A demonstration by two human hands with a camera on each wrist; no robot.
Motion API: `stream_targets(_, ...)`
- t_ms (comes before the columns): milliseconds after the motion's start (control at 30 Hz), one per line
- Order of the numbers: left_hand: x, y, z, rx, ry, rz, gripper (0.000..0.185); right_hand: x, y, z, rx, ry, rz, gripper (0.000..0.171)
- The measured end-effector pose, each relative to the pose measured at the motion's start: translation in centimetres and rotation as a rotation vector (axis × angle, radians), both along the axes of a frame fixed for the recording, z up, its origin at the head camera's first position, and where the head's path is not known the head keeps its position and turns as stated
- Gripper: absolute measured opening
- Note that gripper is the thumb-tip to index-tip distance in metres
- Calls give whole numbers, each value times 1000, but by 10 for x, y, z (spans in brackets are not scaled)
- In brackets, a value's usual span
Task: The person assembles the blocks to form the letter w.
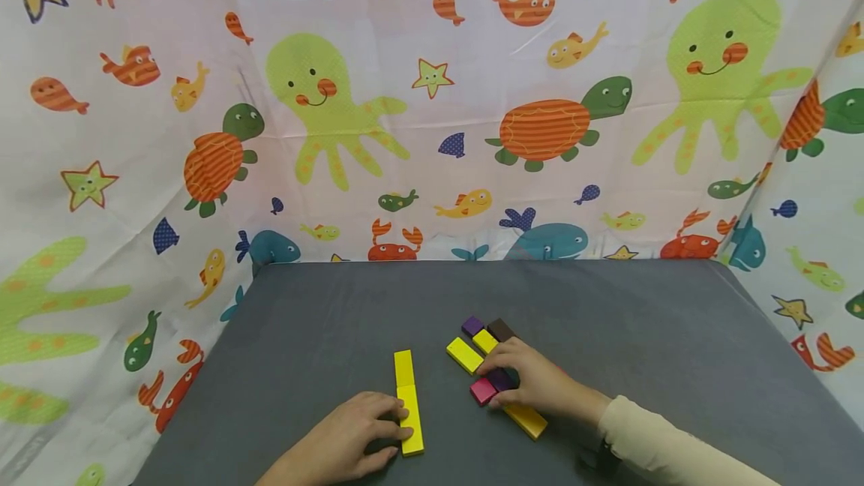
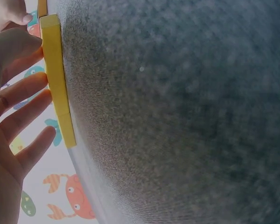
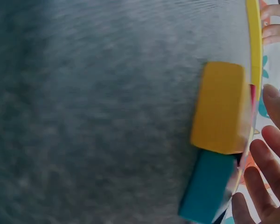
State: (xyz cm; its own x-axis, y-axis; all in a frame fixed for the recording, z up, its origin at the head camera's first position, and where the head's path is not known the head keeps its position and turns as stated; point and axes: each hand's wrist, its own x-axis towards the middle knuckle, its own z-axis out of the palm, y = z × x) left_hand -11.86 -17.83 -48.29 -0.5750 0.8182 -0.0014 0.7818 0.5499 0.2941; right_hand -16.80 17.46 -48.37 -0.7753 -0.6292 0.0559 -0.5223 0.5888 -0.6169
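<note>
Bright yellow covers the two-block row [image 1: 406, 394], the stubby block [image 1: 464, 355] and the partly covered block [image 1: 484, 340]; the long block [image 1: 528, 421] is a deeper, golden yellow. Others are purple [image 1: 472, 326], dark brown [image 1: 500, 329], pink [image 1: 482, 391] and teal [image 3: 207, 186]. The tablecloth [image 1: 337, 306] is plain grey, the sleeve [image 1: 648, 430] cream. The white curtain [image 1: 391, 36] bears lime-green octopuses [image 1: 320, 100] with spotted arms, green turtles [image 1: 543, 130] with striped orange shells, and red crabs [image 1: 688, 247] with striped claws

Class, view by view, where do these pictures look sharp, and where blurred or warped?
Head view: yellow strip and curtain fairly crisp; left wrist: tabletop blurred, its edge bowed; right wrist: tabletop soft, darkest at left, teal block's edges slightly soft.
</note>
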Motion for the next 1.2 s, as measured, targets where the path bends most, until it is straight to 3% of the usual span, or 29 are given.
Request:
stream_targets(200, 1, 0, 0, -4, -13, 4, 28, 1, 0, -9, 2, 120, 24, 32)
stream_targets(367, 0, 1, 0, -20, -40, 24, 29, 1, -2, -10, 29, 165, 11, 25)
stream_targets(700, -1, 0, -1, -9, -45, 14, 30, 0, -5, -6, 83, 167, 16, 22)
stream_targets(1200, -1, 0, 0, -7, -19, 11, 27, 0, -6, -3, 80, 184, 25, 20)
